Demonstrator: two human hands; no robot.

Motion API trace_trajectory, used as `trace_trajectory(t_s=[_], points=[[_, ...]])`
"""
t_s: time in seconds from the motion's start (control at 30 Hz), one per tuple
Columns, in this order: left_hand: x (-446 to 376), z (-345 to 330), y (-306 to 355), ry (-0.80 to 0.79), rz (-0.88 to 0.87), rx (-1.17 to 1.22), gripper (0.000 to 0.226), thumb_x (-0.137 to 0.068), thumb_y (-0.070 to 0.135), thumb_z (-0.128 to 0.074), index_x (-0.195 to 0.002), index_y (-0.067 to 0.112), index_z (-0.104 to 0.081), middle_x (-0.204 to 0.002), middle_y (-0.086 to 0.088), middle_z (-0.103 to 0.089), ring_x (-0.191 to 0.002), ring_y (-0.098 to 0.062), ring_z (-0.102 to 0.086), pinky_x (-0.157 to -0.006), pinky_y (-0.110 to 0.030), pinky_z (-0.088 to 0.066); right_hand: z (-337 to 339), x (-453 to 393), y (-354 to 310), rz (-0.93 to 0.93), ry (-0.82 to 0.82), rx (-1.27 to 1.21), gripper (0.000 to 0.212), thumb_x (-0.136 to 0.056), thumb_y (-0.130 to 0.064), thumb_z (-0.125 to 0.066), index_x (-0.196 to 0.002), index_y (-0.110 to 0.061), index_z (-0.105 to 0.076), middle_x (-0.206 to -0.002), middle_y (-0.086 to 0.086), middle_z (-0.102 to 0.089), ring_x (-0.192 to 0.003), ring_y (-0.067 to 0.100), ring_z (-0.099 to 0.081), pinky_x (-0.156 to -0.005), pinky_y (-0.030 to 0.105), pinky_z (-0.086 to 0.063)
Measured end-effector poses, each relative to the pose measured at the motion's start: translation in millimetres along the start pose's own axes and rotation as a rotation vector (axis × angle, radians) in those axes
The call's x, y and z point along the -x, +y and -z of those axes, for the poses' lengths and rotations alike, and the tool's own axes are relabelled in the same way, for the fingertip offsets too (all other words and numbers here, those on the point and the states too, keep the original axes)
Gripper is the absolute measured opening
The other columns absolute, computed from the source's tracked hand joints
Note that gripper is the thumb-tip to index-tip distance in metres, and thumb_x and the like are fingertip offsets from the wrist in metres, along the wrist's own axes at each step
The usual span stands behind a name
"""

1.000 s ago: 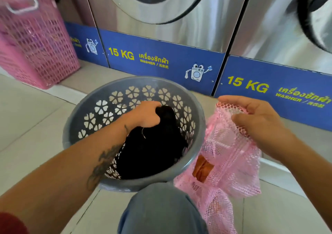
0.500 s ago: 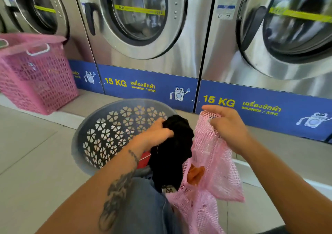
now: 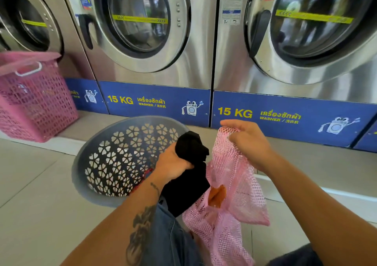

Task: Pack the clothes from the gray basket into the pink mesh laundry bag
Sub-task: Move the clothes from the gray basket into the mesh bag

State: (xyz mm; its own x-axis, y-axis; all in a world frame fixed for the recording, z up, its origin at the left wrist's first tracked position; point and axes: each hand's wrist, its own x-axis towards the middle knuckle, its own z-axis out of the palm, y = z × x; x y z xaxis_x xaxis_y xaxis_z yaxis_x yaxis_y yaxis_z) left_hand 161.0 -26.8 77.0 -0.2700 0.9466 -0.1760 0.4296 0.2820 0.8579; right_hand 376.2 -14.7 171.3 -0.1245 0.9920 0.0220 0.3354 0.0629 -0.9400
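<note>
Three steel washers (image 3: 142,41) fill the wall at twelve o'clock, blue "15 KG" panels along their feet. A pink crate-style hamper (image 3: 34,100) sits at nine o'clock, well apart from the work. On the floor tiles, tipped toward the person, lies the gray basket (image 3: 114,155), its flower-cut wall showing; a scrap of red peeks at its lower rim, so I'd say at least one piece is left in there.

At four o'clock from the basket hangs the pink mesh laundry bag (image 3: 230,194), something orange already inside. The right hand (image 3: 248,145) pinches the bag's top edge, fingers bunched on the mesh, holding it up. The left hand (image 3: 173,163) is clenched around a black garment (image 3: 189,175), which rises above the fist and trails down below it, touching the bag's left side at three o'clock from that hand.

To do this well, I'd want the right hand to spread the mouth wider and keep it high, so the left can feed the bunched top in first and let the tail follow rather than snag outside.
</note>
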Motion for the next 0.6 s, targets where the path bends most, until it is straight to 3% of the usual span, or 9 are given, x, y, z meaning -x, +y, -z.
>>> trace_trajectory(t_s=[0.17,0.33,0.43,0.53,0.6], points=[[23.3,11.8,43.6,0.131,-0.184,0.206,0.054,-0.059,0.010,-0.082,-0.105,0.034,-0.069,-0.100,0.010,-0.075,-0.099,-0.015,-0.070,-0.086,-0.036,-0.057,15.1,-9.4,-6.7,0.042,0.054,0.023,0.057,-0.086,0.010,-0.042,-0.128,-0.021,-0.064,-0.124,-0.006,-0.063,-0.034,0.002,-0.033,-0.037,0.016,-0.032],[53.8,23.1,106.2,0.122,-0.376,0.494,0.048,-0.071,-0.012,-0.077,-0.100,0.025,-0.067,-0.085,0.014,-0.074,-0.079,0.002,-0.070,-0.067,-0.014,-0.053,35.0,-24.3,-18.9,0.096,0.027,0.040,0.063,-0.084,0.013,-0.039,-0.136,-0.017,-0.058,-0.132,0.000,-0.063,-0.042,-0.002,-0.044,-0.042,0.012,-0.035],[56.7,0.8,100.1,-0.010,-0.314,0.394,0.048,-0.070,-0.012,-0.075,-0.101,0.024,-0.067,-0.087,0.013,-0.075,-0.079,0.001,-0.071,-0.073,-0.018,-0.057,43.0,-24.7,-23.9,0.084,-0.014,0.026,0.064,-0.084,0.013,-0.040,-0.135,-0.021,-0.059,-0.132,0.000,-0.063,-0.046,0.007,-0.045,-0.043,0.017,-0.037],[54.0,-42.4,76.1,-0.162,-0.216,0.154,0.055,-0.062,0.009,-0.073,-0.111,0.033,-0.066,-0.101,0.007,-0.075,-0.093,-0.010,-0.070,-0.087,-0.034,-0.057,44.4,-22.0,-25.7,0.057,-0.046,-0.002,0.069,-0.080,0.015,-0.038,-0.134,-0.023,-0.061,-0.138,-0.001,-0.060,-0.068,0.025,-0.061,-0.058,0.031,-0.048],[51.0,-68.0,65.9,-0.212,-0.120,0.116,0.062,-0.067,0.012,-0.071,-0.122,0.036,-0.061,-0.110,0.007,-0.072,-0.095,-0.009,-0.066,-0.083,-0.029,-0.053,41.2,-17.0,-23.4,0.035,-0.073,-0.045,0.071,-0.079,0.016,-0.037,-0.132,-0.025,-0.062,-0.139,-0.004,-0.058,-0.059,0.011,-0.057,-0.052,0.023,-0.041]])
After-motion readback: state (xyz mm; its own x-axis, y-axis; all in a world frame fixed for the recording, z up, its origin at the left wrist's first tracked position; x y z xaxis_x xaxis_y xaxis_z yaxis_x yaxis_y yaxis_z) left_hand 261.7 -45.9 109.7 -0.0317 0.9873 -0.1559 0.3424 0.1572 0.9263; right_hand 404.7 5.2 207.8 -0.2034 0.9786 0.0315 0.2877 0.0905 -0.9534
